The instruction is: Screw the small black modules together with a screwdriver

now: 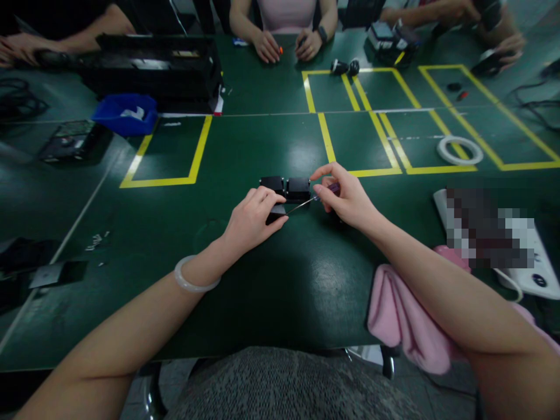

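Observation:
A small black device with two block-like sections [298, 188] lies on the green table in front of me. My left hand [254, 213] is closed on its left side, thumb and fingers gripping the near edge. In my right hand [343, 195] is a screwdriver [301, 205], held by its dark purple handle between thumb and fingers. The thin metal shaft points left, and its tip reaches the device's near edge beside my left thumb. Whether the tip sits in a screw I cannot tell. My left fingers hide part of the device.
A blue bin [125, 115] stands at the left, beside a long black housing [153, 73]. Small screws [97, 240] lie at the near left. A white tape ring [460, 151] and a pink cloth [405, 309] are at the right. Other people's hands [268, 46] rest across the table.

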`<control>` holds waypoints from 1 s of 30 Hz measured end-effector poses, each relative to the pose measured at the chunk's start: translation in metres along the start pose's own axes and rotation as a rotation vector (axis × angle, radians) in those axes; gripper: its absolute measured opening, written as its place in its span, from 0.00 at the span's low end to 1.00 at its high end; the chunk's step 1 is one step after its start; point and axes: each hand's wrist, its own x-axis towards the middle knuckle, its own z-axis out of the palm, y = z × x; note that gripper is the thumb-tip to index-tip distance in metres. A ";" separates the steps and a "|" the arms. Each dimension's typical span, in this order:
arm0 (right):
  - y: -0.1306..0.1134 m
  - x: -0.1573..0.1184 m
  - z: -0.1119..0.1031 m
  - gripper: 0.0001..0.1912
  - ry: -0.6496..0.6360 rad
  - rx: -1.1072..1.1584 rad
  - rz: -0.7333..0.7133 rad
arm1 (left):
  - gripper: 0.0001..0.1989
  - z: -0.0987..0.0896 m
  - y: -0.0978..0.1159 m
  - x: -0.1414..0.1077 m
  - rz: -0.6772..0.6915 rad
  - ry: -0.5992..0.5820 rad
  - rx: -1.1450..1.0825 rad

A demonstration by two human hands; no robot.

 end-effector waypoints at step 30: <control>-0.004 0.000 -0.001 0.08 0.003 -0.037 0.030 | 0.14 0.001 -0.001 0.000 0.017 0.013 0.027</control>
